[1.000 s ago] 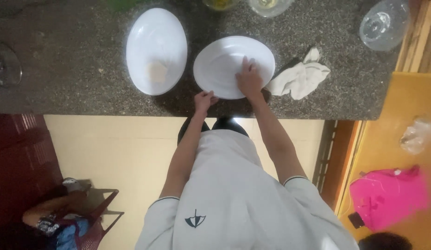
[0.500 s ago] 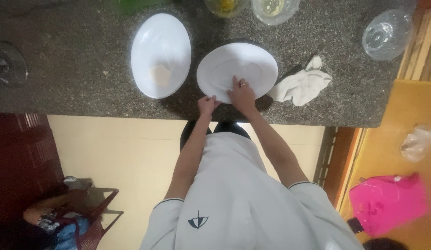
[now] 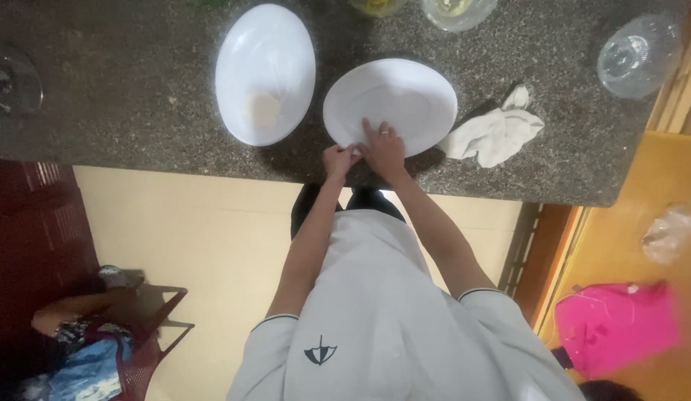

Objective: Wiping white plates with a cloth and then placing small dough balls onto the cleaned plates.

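Change: since the earlier picture the right hand (image 3: 383, 148) had slid from the middle of the white plate (image 3: 394, 100) back to its near rim, ending up just beside the left hand (image 3: 338, 158).
Right hand: it lay palm down on the plate's near edge, fingers (image 3: 377, 130) spread flat on the white surface, a ring on one of them; it pressed rather than gripped.
Left hand: it was curled narrow at the same rim, fingertips pinching the plate's edge, touching the right hand.
Plate: oval, white, it rested on the dark speckled stone counter (image 3: 122, 111), close to the counter's front edge, straight before the person.
Bowl: a white oval bowl (image 3: 265, 70) stood just left of the plate, not touching it, with a pale patch in its bottom.
Cloth: a crumpled white cloth (image 3: 495, 132) lay on the counter just right of the plate.
Glassware: a clear glass bowl (image 3: 637, 56) stood well to the right near the counter's end; another glass dish (image 3: 457, 11) sat beyond the plate at the far edge; a clear glass piece (image 3: 11, 78) stood far left.
Floor side: a pink bag (image 3: 617, 327) lay down on the right, and a red chair (image 3: 148, 334) down on the left.
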